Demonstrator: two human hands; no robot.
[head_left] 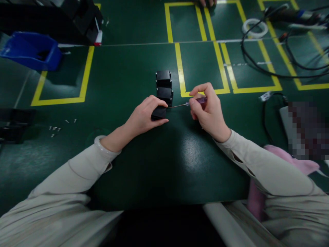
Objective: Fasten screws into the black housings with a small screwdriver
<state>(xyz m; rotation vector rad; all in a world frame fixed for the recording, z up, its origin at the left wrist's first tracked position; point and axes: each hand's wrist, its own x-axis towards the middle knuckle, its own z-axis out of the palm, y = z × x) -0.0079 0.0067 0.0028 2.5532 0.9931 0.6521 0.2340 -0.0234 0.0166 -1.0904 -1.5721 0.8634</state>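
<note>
My left hand (pixel 149 115) grips a small black block (pixel 159 112) between thumb and fingers on the green table. In my right hand (pixel 207 109) is a screwdriver (pixel 199 100) with a clear purplish handle. Its thin shaft points left, and the tip meets the right side of the held block, near my left fingertips. Just beyond, two more black blocks, a nearer one (pixel 164 92) and a farther one (pixel 163 75), stand in a row with small shiny screws at their sides. Whether the tip sits in a screw head is too small to tell.
Several loose screws (pixel 54 128) lie at left. Farther back are a blue bin (pixel 32 51) and a black rack (pixel 77 20). At right are a tape roll (pixel 255 28), a black cable (pixel 259 63) and pink cloth (pixel 282 154). Another person's fingers (pixel 208 2) show at the top edge.
</note>
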